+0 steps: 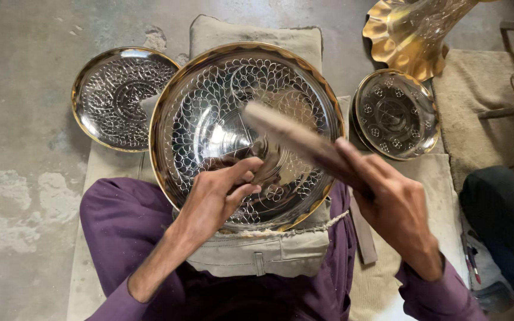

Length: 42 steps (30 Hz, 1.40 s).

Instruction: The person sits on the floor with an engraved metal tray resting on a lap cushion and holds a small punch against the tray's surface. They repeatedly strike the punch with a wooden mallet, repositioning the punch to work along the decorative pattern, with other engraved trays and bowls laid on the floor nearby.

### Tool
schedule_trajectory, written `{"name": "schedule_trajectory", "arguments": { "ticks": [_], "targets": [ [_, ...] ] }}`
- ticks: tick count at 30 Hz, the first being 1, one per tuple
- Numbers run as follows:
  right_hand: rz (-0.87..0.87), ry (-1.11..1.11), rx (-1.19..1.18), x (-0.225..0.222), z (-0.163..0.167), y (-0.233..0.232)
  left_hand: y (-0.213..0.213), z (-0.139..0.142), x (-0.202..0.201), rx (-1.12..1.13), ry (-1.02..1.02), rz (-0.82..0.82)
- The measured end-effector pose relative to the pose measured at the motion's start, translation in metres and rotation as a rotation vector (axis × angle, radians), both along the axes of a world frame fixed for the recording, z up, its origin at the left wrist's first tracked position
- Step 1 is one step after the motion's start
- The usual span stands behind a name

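A large round brass tray [209, 101], gold-rimmed and chased with petal and scale patterns, rests on a beige cloth pad [251, 32] on the person's lap. The right hand [397, 208] is closed around a worn wooden mallet [295, 139] angled over it. The left hand [215, 196] pinches a small tool, mostly hidden, against the tray's centre.

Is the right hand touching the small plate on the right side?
No, the right hand grips a wooden mallet over the large plate, apart from the small plate.
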State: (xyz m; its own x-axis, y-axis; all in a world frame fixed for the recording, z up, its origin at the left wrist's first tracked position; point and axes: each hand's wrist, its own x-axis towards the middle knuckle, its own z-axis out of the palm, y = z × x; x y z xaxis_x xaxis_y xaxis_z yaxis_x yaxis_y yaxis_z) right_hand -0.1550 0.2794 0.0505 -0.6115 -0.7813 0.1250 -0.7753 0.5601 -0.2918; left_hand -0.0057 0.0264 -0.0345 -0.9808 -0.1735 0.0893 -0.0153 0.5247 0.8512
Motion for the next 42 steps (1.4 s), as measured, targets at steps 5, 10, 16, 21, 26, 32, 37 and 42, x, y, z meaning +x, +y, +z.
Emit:
{"name": "schedule_trajectory", "arguments": {
  "ticks": [5, 10, 16, 21, 26, 32, 37, 42],
  "targets": [
    [0.197, -0.151, -0.272, 0.001, 0.014, -0.009, 0.002, -0.004, 0.004, -0.002, 0.163, 0.047],
    [0.069, -0.12, -0.201, 0.008, 0.02, -0.016, 0.001, -0.003, 0.007, 0.047, 0.2, 0.054],
    [0.003, -0.087, 0.079, -0.002, 0.03, -0.021, 0.0, -0.002, 0.008, 0.048, 0.206, 0.038],
    [0.201, -0.093, -0.159, -0.002, 0.034, -0.03, 0.003, -0.004, 0.007, 0.054, 0.237, 0.052],
    [0.056, -0.225, -0.292, 0.0, 0.037, -0.038, 0.002, -0.002, 0.005, 0.038, 0.149, 0.068],
    [0.192, -0.055, -0.367, 0.001, 0.028, -0.033, 0.001, 0.002, 0.009, 0.083, 0.104, 0.036],
    [-0.057, -0.123, 0.091, 0.006, 0.021, -0.019, -0.002, 0.002, 0.008, 0.036, 0.183, 0.006],
    [0.077, 0.008, -0.32, 0.008, 0.009, 0.002, -0.011, 0.011, 0.002, 0.127, 0.304, 0.024]
  ]
}}
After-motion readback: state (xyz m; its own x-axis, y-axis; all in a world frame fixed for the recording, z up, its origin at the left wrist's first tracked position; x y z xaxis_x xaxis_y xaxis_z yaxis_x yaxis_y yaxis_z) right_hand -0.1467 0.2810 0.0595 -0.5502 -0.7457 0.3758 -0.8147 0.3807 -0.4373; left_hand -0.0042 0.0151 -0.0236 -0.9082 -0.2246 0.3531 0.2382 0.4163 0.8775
